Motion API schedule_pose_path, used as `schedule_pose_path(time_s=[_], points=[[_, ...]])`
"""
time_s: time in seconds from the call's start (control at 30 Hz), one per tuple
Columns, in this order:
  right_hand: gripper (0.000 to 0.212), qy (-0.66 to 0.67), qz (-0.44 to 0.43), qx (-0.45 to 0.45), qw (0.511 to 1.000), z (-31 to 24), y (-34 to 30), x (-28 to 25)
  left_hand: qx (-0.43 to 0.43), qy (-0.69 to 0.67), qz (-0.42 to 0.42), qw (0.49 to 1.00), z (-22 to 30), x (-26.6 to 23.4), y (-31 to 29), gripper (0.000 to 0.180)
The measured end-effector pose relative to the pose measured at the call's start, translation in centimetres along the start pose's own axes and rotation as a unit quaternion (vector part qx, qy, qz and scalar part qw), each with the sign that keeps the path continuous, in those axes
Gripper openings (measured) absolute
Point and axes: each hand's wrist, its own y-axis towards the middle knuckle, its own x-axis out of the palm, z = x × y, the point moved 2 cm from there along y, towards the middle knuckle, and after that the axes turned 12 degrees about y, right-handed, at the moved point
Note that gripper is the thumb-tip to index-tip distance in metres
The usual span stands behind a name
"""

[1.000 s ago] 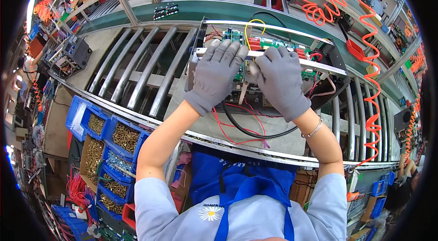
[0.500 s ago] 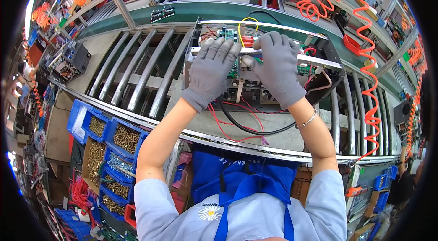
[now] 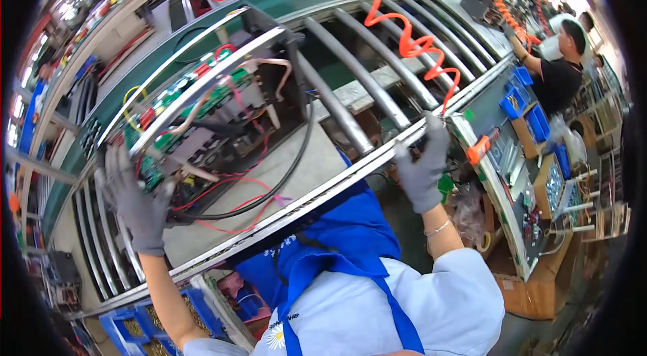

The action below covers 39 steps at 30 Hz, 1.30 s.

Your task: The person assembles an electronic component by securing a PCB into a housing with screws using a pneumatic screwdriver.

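My left hand (image 3: 135, 201), in a grey glove, lies against the left end of an open metal chassis (image 3: 286, 73) with its fingers stretched and spread. Inside the chassis show green circuit boards (image 3: 151, 171) and red, pink and white wires. A thick black cable (image 3: 294, 166) loops out over the near side, beside thin red wires (image 3: 232, 211). My right hand (image 3: 424, 167), gloved too, is off the chassis at the near rail (image 3: 397, 139) of the conveyor, fingers apart and nothing visible in it. To its right sits an orange-handled tool (image 3: 482, 146).
Metal rollers (image 3: 337, 110) run to the right of the chassis. A coiled orange air hose (image 3: 411, 39) hangs over them. Blue bins (image 3: 536, 123) and a cardboard box (image 3: 539, 292) stand at the right, where another person (image 3: 563, 73) works. Blue screw bins (image 3: 195, 305) are at lower left.
My view has turned to the right. My right hand has left the chassis and moved right to the conveyor's near rail. My left hand has stayed at the chassis, now at its left end.
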Motion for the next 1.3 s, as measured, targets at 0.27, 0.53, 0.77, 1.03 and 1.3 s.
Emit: schedule_pose_path(time_s=[0.27, 0.53, 0.77, 1.03, 1.3], points=[[0.079, 0.047, -0.065, 0.268, 0.96, 21.6, -6.5, -2.3, -0.116, 0.018, 0.153, 0.981, -2.6, -1.7, -6.2, 0.082], [0.049, 0.3, -0.014, 0.395, 0.868, 42.3, -10.1, -4.1, -0.215, 0.11, -0.008, 0.971, -11.5, -5.2, -20.6, 0.05], [0.051, 0.487, -0.054, 0.326, 0.809, 29.5, -4.8, 4.1, -0.533, -0.112, -0.401, 0.736, -14.2, -12.6, -38.3, 0.02], [0.044, 0.58, -0.012, 0.09, 0.81, 10.7, 1.8, 7.5, -0.565, 0.091, -0.372, 0.731, -13.9, -12.6, -40.8, 0.02], [0.043, 0.713, -0.155, 0.213, 0.65, -5.8, 2.1, 11.1, -0.521, 0.015, -0.462, 0.718, -9.1, -16.2, -37.9, 0.021]])
